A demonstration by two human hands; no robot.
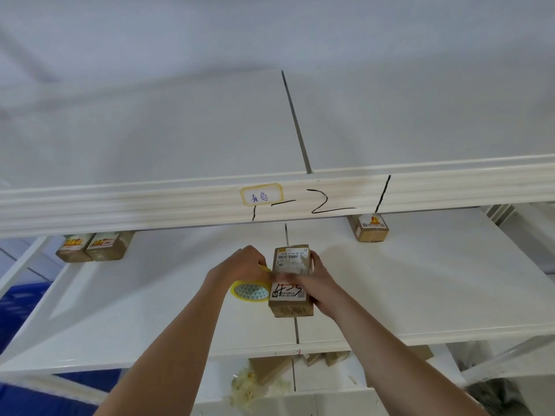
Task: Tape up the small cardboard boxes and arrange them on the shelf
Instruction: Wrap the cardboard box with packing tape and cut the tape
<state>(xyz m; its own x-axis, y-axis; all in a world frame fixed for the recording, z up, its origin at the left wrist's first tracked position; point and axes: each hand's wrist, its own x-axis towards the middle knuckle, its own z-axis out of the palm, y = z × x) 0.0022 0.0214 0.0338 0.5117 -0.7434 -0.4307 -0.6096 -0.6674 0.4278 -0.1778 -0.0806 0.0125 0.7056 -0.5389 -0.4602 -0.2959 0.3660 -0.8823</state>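
At your nine o'clock, two taped boxes point(94, 247) sit side by side. Your left hand point(244, 265) grips the yellow tape roll point(250, 291); your right hand point(315, 283) clasps the cardboard box point(290, 280) on the middle shelf point(405, 289). Another box point(368, 228) sits at two o'clock.

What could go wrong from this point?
1. The box sits on the shelf seam near the front edge; a hard pull on the tape roll could drag it off.
2. The left hand and right hand overlap on the label, so tape may cover the handwritten mark.
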